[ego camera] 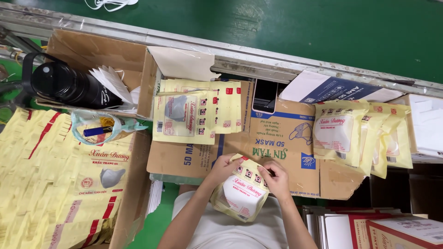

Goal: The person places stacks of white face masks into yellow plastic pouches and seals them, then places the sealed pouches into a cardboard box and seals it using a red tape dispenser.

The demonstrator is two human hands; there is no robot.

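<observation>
1. Two hands are holding one yellow pouch (pixel 241 190) in the lower middle of the frame, just above the person's white shirt (pixel 230 233).
2. The left hand (pixel 224 167) is pinching the pouch's top left corner with closed fingers. The right hand (pixel 276 179) is gripping the top right edge the same way.
3. The pouch is puffing out, with something white showing through its clear window. Its long side is tilting, with the top toward the upper right and the bottom toward the lower left.
4. A brown cardboard box (pixel 92 57) in the upper left is holding a black bottle (pixel 69 85) and white folded pieces (pixel 113 83).
5. A big open box (pixel 134 193) at the lower left is holding many flat yellow pouches (pixel 41 184), and a small plastic bag (pixel 99 127) is lying on top.
6. More flat pouches (pixel 194 113) are lying on a flattened carton (pixel 281 138) in the middle.
7. Filled, shiny pouches (pixel 360 136) are piling up at the right.
</observation>
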